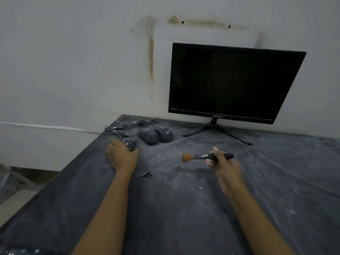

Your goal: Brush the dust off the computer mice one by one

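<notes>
We count three mice at the far end of the dusty table (184, 208). The middle mouse (148, 137) and right mouse (164, 134) touch side by side near the one monitor (230, 81) (screen dark). Our left hand (122, 155) grips the left mouse (131, 143). Our right hand (226, 165) pinches the one brush (204, 156), bristles pointing left.

Monitor (233, 81): black, screen dark, brand mark (reads "QWERTY") on lower bezel. Stands on splayed-leg stand (213, 128) at counter rear, near wall.
Wall (73, 61): pale; brownish stain (151, 57) runs vertical, then horizontal above monitor. Two small dark holes (182, 22) within upper stain.
Counter (184, 208): covered by dark wrinkled sheet, dusted with white powder. Small tear (146, 175) in sheet near centre.
White strip (46, 126) runs along wall, left side.
</notes>
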